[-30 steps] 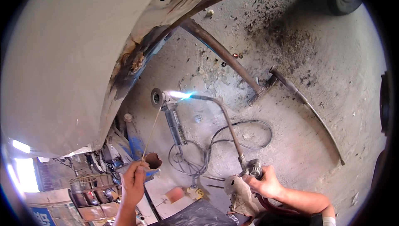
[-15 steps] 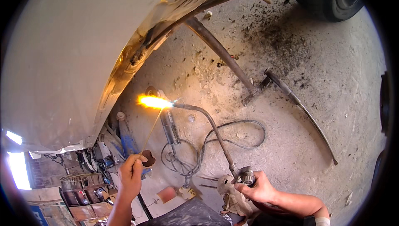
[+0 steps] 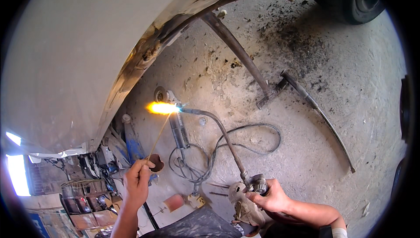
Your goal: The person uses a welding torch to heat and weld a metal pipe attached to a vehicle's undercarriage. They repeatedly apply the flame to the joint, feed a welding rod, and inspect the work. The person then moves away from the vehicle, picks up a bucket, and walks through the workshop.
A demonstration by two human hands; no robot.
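Note:
My right hand (image 3: pixel 272 196) is closed round the valve body of a gas welding torch (image 3: pixel 227 137). From its bent tip, at the middle of the view, a yellow-orange flame (image 3: pixel 161 108) blows leftward with a bluish core. My left hand (image 3: pixel 138 179) pinches a thin filler rod (image 3: pixel 158 143), whose upper end meets the flame near the tip. Beyond the flame curves the scorched lower edge (image 3: pixel 146 52) of a pale car body panel (image 3: pixel 83 54); the flame stands apart from it. Under the torch tip an angle grinder (image 3: pixel 178 128) lies on the floor.
A grey cable (image 3: pixel 267 127) loops over the concrete floor. Farther off, a brown metal bar (image 3: pixel 238 54) props near the panel, beside a hammer-like tool (image 3: pixel 313 102). A car wheel (image 3: pixel 350 1) stands at the far right. Shelves with clutter (image 3: pixel 83 198) fill the lower left.
The flame has grown slightly smaller, with a bluer core, and the glow on the panel has dimmed. The view has shifted a little; both hands keep their holds.

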